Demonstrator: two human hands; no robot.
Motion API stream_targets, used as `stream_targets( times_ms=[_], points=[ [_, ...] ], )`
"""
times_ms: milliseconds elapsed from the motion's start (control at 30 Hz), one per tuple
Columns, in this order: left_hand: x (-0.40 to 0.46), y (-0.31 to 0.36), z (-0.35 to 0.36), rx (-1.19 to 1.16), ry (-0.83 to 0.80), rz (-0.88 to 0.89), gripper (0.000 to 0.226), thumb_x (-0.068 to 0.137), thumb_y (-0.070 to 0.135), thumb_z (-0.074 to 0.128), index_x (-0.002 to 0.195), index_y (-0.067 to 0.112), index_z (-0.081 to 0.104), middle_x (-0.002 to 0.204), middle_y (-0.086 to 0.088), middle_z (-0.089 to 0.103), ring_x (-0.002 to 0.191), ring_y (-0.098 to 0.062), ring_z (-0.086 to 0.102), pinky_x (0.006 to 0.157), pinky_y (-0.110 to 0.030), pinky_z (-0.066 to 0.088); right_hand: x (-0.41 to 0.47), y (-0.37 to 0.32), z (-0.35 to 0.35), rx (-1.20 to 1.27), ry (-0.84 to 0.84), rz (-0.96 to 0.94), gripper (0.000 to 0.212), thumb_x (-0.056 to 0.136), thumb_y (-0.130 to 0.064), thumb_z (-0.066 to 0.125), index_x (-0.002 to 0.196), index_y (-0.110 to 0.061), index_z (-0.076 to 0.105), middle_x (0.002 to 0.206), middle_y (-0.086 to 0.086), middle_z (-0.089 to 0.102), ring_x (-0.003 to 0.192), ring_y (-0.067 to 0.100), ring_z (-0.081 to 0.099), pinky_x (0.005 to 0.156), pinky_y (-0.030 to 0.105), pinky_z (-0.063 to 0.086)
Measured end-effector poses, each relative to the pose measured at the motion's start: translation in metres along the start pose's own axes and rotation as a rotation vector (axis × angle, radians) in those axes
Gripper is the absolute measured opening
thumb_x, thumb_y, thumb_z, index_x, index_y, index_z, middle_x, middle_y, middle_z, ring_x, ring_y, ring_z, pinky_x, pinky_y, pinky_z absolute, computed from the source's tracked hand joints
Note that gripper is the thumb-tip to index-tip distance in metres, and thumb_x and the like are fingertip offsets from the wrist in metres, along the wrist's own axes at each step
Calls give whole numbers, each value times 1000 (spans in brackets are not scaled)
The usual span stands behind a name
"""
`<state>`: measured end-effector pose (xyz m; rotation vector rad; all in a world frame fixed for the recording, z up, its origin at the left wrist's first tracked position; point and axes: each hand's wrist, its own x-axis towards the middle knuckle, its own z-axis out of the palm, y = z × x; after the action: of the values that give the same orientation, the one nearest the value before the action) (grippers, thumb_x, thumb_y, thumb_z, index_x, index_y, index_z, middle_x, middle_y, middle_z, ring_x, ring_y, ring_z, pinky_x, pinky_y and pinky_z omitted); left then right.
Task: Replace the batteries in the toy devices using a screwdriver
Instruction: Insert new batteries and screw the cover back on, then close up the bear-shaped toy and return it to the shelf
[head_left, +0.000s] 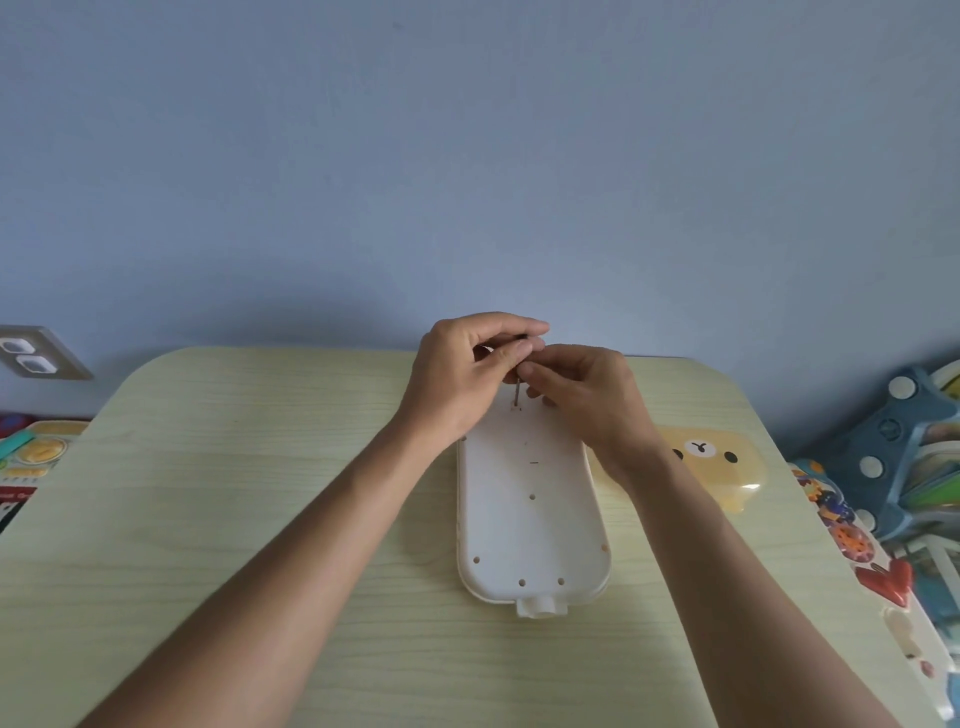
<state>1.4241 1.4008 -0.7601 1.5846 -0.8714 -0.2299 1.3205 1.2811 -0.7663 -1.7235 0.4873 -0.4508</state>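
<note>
A long white toy device (531, 519) lies face down on the pale wooden table (260, 519), its back dotted with screw holes. A thin screwdriver (516, 392) stands upright with its tip at the far end of the toy's back. My left hand (467, 374) is closed around the screwdriver's handle from the left. My right hand (587, 400) pinches the tool near its top from the right, its heel over the toy's far right corner. The handle is mostly hidden by my fingers.
A yellow bear-faced plastic case (717, 462) lies right of the toy. Colourful toys (883, 467) crowd the right table edge, and more toys (31, 452) sit at the left. A wall socket (31, 356) is at the left on the blue wall.
</note>
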Motion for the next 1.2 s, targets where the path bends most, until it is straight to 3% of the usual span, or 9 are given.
stream_targets(
  times_ms=[67,167,300,467,633,733,867,1033,1200],
  points=[
    [-1,1,1,44,20,9,15,87,16,75,100,19,80,91,8,76,86,-10,72,73,-25,57,0,0,3,-2,19,5,7,90,-13,73,90,-9,78,71,-9,76,63,-3,63,62,10,46],
    [-1,2,0,68,78,6,14,81,19,81,95,21,82,85,7,70,78,-5,67,72,-20,52,1,-2,10,-22,43,-11,12,85,-16,78,91,-6,75,85,5,79,74,4,69,65,14,52],
    [-2,4,-2,30,44,-15,19,87,8,74,103,17,80,84,8,74,66,-2,69,69,-14,52,-2,-4,8,-12,-6,-1,13,91,-13,73,101,-10,80,71,-15,75,62,-10,64,60,4,44],
    [-3,3,-2,37,19,-18,25,91,4,66,106,19,79,94,5,79,84,-6,74,76,-24,59,-3,-6,14,-5,75,18,13,91,-18,73,96,-10,82,84,5,80,56,-8,59,56,5,42],
    [-3,12,5,92,-16,11,29,93,9,65,118,22,73,102,9,75,91,-3,69,79,-21,57,-11,-17,13,41,135,33,11,91,-13,70,90,-12,81,62,-14,72,55,-9,61,55,4,42],
    [-6,23,13,129,-48,6,34,93,24,66,126,28,65,114,9,67,98,-5,65,77,-16,53,-19,-26,-9,23,211,41,10,90,-20,72,90,-13,80,71,-4,77,59,-1,63,56,11,48],
    [-13,36,33,245,-222,-23,41,88,37,71,128,31,62,118,11,63,108,-4,58,90,-20,46,-38,-30,-71,-1,338,91,11,87,-19,77,97,-16,79,72,5,74,60,12,61,59,23,52],
    [-23,46,64,495,-461,-24,65,77,48,78,136,34,54,128,12,57,127,-10,45,109,-32,36,-71,-14,-150,-91,407,253,45,83,-19,82,126,-9,70,75,8,75,57,12,61,60,23,54],
    [-27,45,90,764,-604,-10,105,56,70,80,147,34,41,140,12,50,137,-14,34,107,-29,19,-97,12,-176,-33,366,405,61,83,-13,81,137,0,58,72,12,71,53,11,57,53,20,52]
  ],
)
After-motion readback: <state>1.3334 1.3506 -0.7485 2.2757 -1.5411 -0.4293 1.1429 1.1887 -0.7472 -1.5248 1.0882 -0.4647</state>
